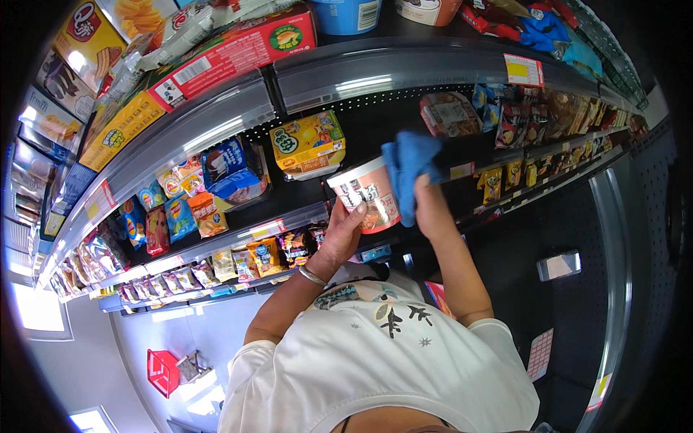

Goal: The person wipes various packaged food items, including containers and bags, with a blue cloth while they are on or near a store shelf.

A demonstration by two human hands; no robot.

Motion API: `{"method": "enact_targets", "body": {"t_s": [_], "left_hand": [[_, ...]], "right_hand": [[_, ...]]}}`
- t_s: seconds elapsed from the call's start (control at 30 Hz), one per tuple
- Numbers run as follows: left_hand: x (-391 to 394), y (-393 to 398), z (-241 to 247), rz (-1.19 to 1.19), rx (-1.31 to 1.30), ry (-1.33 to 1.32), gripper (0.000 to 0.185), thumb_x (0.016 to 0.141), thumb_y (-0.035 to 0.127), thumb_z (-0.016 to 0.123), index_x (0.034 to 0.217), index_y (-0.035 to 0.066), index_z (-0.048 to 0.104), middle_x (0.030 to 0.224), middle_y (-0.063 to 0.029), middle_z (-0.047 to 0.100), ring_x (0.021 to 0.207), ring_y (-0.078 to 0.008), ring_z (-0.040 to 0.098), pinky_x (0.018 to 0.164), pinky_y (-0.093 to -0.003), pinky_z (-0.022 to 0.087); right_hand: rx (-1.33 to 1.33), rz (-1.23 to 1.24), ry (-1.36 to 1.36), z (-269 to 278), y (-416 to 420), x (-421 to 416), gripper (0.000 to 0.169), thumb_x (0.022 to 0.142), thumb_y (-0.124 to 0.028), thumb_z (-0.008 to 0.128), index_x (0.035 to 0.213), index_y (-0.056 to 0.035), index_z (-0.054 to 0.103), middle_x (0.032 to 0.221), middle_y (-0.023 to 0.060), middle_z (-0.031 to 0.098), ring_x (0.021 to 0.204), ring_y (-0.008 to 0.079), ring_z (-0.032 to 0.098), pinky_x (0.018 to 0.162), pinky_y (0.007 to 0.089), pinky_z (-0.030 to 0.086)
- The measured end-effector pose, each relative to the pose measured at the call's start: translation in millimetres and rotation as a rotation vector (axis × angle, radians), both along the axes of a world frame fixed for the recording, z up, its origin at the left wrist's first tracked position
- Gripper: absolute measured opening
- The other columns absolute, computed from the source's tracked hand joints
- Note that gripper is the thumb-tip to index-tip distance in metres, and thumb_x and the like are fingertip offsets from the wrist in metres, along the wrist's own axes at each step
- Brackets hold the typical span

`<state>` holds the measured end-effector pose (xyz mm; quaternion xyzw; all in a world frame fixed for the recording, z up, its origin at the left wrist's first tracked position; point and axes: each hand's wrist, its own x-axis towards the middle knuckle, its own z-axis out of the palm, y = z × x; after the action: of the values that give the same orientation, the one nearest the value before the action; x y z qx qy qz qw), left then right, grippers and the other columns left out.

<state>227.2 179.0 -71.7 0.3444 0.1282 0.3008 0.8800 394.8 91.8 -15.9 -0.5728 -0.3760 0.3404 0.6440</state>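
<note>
A round instant-food tub [368,195] with a white rim and a reddish printed side is tilted in front of the shelves. My left hand [346,227] grips it from below, the thumb on its printed side. In my right hand [430,205] is a folded blue cloth [409,168], slightly blurred, which lies against the tub's right-hand end. Some of my right fingers are hidden behind the cloth. Behind the tub, a yellow box [308,138] rests on another package on the black shelf.
Snack bags [181,216], an open blue carton [230,168] and a red-and-white package [449,113] stand on the middle shelf. A clear shelf edge [346,81] runs above my hands. A red basket [162,372] and a small stool [192,367] are on the floor at lower left.
</note>
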Motion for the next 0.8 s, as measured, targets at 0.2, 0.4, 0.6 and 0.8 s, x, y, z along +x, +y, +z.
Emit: {"method": "enact_targets", "body": {"t_s": [0.2,0.4,0.6,0.8], "left_hand": [[-26,-2,18,0.233,0.163,0.012,0.075,0.092,0.014,0.073,0.15,0.007,0.026,0.14,-0.0099,0.051,0.129,-0.0211,0.051,0.111,-0.0386,0.039],[-57,3,28,0.341,0.209,0.059,0.08,0.087,0.015,0.078,0.149,0.006,0.027,0.139,-0.012,0.052,0.126,-0.0204,0.053,0.108,-0.0369,0.042],[-86,-1,27,0.094,0.138,0.005,0.085,0.089,0.031,0.076,0.153,0.006,0.025,0.146,-0.0116,0.048,0.135,-0.0238,0.047,0.113,-0.0411,0.037],[-98,4,24,0.051,0.124,0.01,0.083,0.091,0.043,0.071,0.151,0.003,0.03,0.146,-0.0103,0.048,0.136,-0.0222,0.046,0.113,-0.0385,0.036]], "right_hand": [[0.117,0.031,-0.674,-1,13,-67,0.075,0.102,-0.03,0.05,0.156,0.0047,0.011,0.16,0.0309,0.018,0.146,0.0468,0.026,0.119,0.0467,0.026],[0.137,0.017,-0.715,-24,1,-103,0.069,0.102,-0.027,0.05,0.155,0.0049,0.017,0.155,0.0298,0.031,0.143,0.0416,0.036,0.117,0.0444,0.029],[-0.091,0.255,-0.015,14,19,-80,0.073,0.101,-0.056,0.048,0.146,0.0,0.039,0.137,0.0184,0.057,0.126,0.0261,0.056,0.105,0.0365,0.044],[0.013,0.279,0.37,3,23,-84,0.065,0.102,-0.051,0.05,0.144,-0.0016,0.042,0.139,0.0124,0.056,0.125,0.0199,0.056,0.104,0.0334,0.046]]}}
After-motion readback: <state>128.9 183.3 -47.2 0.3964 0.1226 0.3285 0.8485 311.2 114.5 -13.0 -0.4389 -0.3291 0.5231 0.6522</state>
